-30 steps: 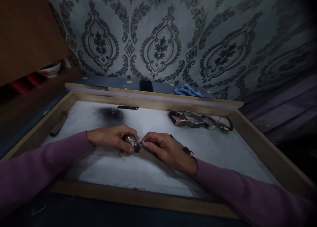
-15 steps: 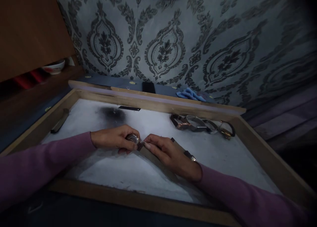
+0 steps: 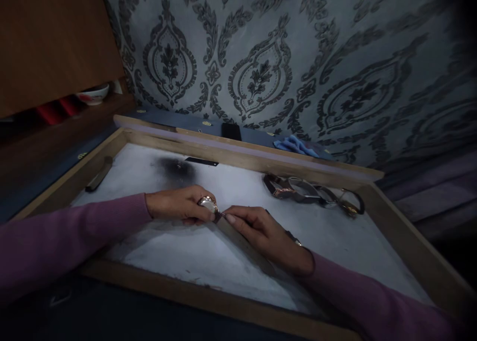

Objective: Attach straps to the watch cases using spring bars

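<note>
Near the middle of the wooden tray, my left hand grips a round watch with a shiny rim between thumb and fingers. Its face is turned up. Close on its right, my right hand is pinched at the lower right edge of the watch, where a strap begins. Whatever small thing lies between those fingertips is too small to name. A long greyish-brown strip runs down to the right beneath my right hand. Part of another watch shows behind that hand.
Several watches lie at the tray's back right. A black flat strip is at the back, a dark-tipped tool at the left. Beyond the rim are a black phone-like object and a blue cloth. A bowl sits on a shelf.
The view has shifted, so everything appears slightly farther right. The watch has tilted, and its face now shows paler. Both hands keep their hold.
</note>
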`<state>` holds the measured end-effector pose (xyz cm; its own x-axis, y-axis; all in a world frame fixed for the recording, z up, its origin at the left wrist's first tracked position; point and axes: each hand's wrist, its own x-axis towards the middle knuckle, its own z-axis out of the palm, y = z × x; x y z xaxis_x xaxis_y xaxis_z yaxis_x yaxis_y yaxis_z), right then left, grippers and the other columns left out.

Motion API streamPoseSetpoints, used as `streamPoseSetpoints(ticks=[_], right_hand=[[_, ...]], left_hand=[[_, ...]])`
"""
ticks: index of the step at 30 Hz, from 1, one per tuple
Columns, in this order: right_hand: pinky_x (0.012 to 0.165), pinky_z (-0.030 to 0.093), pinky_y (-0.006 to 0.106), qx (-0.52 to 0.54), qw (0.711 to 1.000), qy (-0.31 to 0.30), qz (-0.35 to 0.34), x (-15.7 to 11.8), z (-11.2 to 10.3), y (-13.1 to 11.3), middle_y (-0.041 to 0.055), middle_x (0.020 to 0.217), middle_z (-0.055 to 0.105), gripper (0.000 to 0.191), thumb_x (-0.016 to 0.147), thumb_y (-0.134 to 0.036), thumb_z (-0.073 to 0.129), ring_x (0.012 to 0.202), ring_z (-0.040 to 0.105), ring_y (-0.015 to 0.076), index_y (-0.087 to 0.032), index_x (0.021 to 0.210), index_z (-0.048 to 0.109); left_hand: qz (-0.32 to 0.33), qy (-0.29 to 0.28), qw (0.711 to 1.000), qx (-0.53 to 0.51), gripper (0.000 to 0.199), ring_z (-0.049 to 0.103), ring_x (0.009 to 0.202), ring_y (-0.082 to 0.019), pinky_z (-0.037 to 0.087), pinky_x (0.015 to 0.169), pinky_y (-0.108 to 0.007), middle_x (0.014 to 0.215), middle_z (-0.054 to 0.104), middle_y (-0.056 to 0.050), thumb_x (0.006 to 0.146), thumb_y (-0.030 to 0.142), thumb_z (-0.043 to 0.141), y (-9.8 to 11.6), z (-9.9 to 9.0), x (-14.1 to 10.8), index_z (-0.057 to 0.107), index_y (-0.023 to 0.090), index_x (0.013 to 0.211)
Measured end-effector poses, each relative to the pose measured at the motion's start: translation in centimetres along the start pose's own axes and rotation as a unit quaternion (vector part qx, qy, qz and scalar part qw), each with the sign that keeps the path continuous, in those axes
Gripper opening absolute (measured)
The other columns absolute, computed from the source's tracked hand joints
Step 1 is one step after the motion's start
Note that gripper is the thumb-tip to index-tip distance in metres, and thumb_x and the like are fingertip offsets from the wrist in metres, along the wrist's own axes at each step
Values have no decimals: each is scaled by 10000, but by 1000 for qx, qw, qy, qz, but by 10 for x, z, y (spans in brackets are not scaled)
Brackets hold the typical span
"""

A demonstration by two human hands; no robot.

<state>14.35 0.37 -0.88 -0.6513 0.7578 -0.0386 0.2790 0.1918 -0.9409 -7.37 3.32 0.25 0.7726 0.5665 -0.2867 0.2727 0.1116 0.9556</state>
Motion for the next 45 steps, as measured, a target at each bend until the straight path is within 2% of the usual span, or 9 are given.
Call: streamPoseSetpoints(ticks=[8, 16, 24, 35, 45], right_hand=[[584, 397, 230, 69, 996, -18, 46, 1, -2, 6, 15, 738, 577, 353, 954, -428, 481, 641, 484, 107, -130, 881, 655], [540, 343, 222, 63, 997, -32, 38, 1, -5, 5, -17, 668, 476, 373, 947, -464, 480, 586, 396, 90, -137, 833, 619], [545, 340, 217, 57, 996, -45, 44, 1, -7, 8, -12, 697, 490, 383, 953, -474, 471, 607, 412, 96, -135, 862, 624], [566, 359, 222, 42, 998, -46, 33, 2, -8, 7, -16, 689, 481, 372, 954, -461, 467, 613, 414, 96, -137, 838, 611], [599, 400, 224, 28, 998, -40, 43, 0, -7, 7, 2, 728, 541, 348, 954, -442, 480, 655, 462, 107, -143, 874, 639]], left_hand=[[17, 0, 1000, 0, 166, 344, 419, -58, 235, 419, -202, 496, 428, 71, 801, 253, 572, -2, 0, 0, 505, 158, 683], [18, 3, 1000, 13, 156, 342, 425, -61, 245, 421, -199, 492, 419, 71, 793, 250, 571, -3, 0, 1, 504, 158, 686], [6, 13, 1000, -18, 164, 350, 416, -57, 241, 408, -197, 511, 438, 72, 771, 263, 594, -3, 2, 1, 500, 159, 686], [-1, 18, 1000, -7, 145, 355, 419, -63, 244, 417, -207, 513, 443, 65, 774, 242, 590, 0, 2, 0, 509, 164, 684], [16, 10, 1000, 18, 163, 333, 424, -65, 238, 419, -206, 499, 405, 72, 785, 262, 576, -3, 2, 1, 508, 163, 673]])
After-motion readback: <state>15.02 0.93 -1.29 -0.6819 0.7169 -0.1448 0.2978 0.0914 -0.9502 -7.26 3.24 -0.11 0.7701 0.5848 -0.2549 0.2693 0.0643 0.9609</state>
